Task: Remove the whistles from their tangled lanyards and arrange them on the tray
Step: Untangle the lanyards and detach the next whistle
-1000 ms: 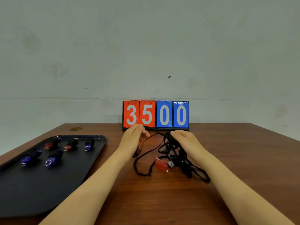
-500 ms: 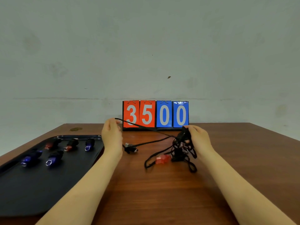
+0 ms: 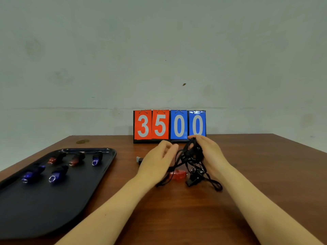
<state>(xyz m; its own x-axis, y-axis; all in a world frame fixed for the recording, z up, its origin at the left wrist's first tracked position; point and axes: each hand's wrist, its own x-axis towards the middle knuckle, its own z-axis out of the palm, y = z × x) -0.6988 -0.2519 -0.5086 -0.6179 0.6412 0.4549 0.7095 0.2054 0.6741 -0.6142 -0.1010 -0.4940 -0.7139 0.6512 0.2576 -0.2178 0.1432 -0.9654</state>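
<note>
Item: knot of tangled black cord lanyards [image 3: 192, 157], bunched in my right hand [image 3: 209, 154] mid-table as an anchor; my left hand [image 3: 159, 162] beside it, fingers loosely curled, its hold on any strand not discernible.

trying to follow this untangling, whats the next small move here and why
Probably the left hand should pinch a cord beside the red whistle and draw it out: the right hand already grips the lanyard bundle, and that whistle is still tangled on the table.
</note>
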